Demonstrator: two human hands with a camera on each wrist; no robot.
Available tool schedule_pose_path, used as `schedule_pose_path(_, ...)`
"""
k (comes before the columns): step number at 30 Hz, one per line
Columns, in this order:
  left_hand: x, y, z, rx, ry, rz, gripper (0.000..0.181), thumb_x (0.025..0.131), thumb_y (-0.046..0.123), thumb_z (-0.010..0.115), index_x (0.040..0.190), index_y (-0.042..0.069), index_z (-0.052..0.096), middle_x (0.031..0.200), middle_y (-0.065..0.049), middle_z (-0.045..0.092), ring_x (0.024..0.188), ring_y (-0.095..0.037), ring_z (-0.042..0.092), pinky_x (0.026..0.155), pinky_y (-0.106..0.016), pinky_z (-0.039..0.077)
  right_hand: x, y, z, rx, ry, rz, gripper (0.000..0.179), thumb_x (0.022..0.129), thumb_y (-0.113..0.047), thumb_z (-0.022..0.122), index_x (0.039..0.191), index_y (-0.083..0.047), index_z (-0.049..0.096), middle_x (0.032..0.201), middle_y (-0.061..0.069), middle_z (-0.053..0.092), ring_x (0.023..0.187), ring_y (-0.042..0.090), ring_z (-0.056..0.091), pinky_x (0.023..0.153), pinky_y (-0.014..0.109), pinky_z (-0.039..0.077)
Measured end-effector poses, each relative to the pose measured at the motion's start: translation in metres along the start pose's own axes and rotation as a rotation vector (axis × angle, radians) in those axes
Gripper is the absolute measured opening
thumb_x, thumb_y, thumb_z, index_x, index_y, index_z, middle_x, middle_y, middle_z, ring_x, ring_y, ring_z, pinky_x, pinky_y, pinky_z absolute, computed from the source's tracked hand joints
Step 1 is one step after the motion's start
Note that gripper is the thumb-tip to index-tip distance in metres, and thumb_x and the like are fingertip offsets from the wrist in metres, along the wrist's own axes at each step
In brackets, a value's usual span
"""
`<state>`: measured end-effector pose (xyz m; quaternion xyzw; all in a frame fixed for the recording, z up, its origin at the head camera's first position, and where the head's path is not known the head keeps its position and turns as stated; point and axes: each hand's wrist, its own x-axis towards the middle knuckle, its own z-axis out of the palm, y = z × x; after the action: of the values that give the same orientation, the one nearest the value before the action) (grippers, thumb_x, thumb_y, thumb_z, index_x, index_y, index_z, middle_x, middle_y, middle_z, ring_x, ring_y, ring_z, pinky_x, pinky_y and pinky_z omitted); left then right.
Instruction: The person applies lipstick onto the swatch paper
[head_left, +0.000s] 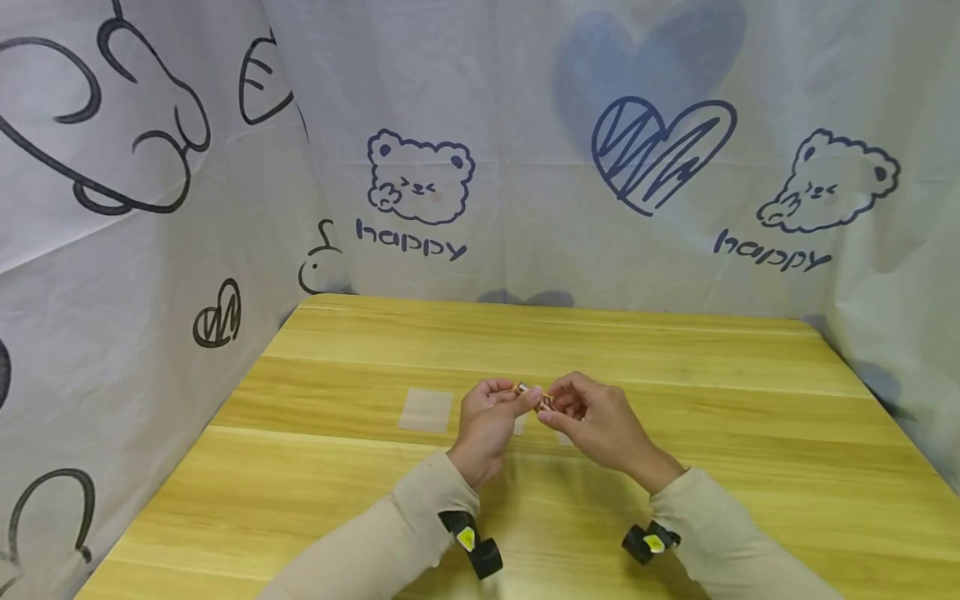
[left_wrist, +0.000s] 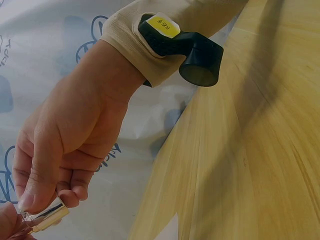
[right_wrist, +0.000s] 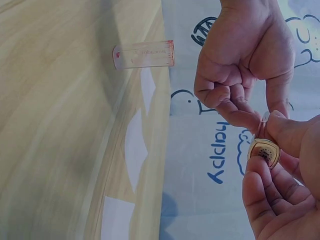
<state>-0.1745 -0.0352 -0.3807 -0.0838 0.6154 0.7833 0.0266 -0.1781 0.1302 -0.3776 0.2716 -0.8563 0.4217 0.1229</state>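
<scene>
One small shiny gold piece [right_wrist: 265,151], held up above the wooden table [head_left: 262,475].
Left hand [head_left: 487,419] pinches it from one side, right hand [head_left: 611,429] from the other; both grips narrow, hands close together. Pale square [head_left: 424,410] lies flat, left of them.

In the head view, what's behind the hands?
Behind the left hand and right hand, parts of two pale pieces show on the wooden table. The hands cover the rest.
</scene>
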Motion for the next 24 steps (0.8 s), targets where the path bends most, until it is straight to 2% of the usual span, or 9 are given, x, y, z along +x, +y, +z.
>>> schedule_pose_path(6,-0.001,0.0014,-0.0008,-0.039,-0.033,0.011,0.039,0.085,0.007,0.075,0.111,-0.002,0.048,0.09,-0.005,0.058,0.084,-0.016,0.058,0.077,-0.029,0.048,-0.0005,-0.0005,-0.0003,0.057,-0.04,0.01,0.021,0.087,-0.009,0.073,0.104,-0.003,0.06,0.082,0.001,0.07,0.063,0.011,0.062,0.054,0.026,0.051)
schedule_pose_path(10,-0.0005,0.0021,-0.001,-0.064,-0.048,0.018,0.034,0.086,0.004,0.074,0.109,0.0,0.049,0.09,-0.005,0.058,0.085,-0.016,0.058,0.083,-0.033,0.049,-0.0006,0.0003,0.0,0.082,-0.057,0.02,0.019,0.09,-0.007,0.069,0.105,-0.003,0.058,0.085,0.004,0.072,0.064,0.009,0.063,0.055,0.027,0.051)
schedule_pose_path(15,-0.0005,0.0023,-0.0008,-0.08,-0.063,0.034,0.032,0.087,0.002,0.072,0.109,-0.001,0.049,0.09,-0.005,0.058,0.086,-0.015,0.057,0.083,-0.032,0.049,0.0001,0.0014,-0.0009,0.131,-0.093,0.039,0.017,0.094,-0.007,0.065,0.107,0.0,0.056,0.085,0.005,0.071,0.063,0.008,0.061,0.053,0.028,0.05)
schedule_pose_path(17,-0.0005,0.0024,-0.0005,-0.09,-0.074,0.038,0.032,0.088,0.001,0.071,0.11,-0.002,0.048,0.091,-0.006,0.058,0.087,-0.015,0.057,0.081,-0.029,0.049,0.0004,0.0022,-0.0018,0.18,-0.12,0.072,0.017,0.096,-0.007,0.062,0.108,0.002,0.054,0.085,0.008,0.07,0.064,0.012,0.062,0.055,0.03,0.052)
schedule_pose_path(22,0.0,0.0024,0.0002,-0.107,-0.088,0.043,0.029,0.089,0.0,0.069,0.109,-0.001,0.048,0.091,-0.005,0.06,0.085,-0.014,0.057,0.075,-0.026,0.046,0.001,0.0035,-0.0039,0.333,-0.183,0.19,0.017,0.1,-0.006,0.053,0.112,0.005,0.049,0.09,0.017,0.067,0.075,0.033,0.065,0.066,0.037,0.056)
schedule_pose_path(24,0.0006,0.0017,0.0001,-0.107,-0.081,0.044,0.03,0.088,0.001,0.07,0.108,0.0,0.048,0.09,-0.005,0.06,0.084,-0.014,0.056,0.073,-0.026,0.045,0.0014,0.0038,-0.0037,0.356,-0.191,0.205,0.016,0.101,-0.006,0.051,0.112,0.006,0.049,0.092,0.019,0.067,0.077,0.038,0.065,0.068,0.036,0.056)
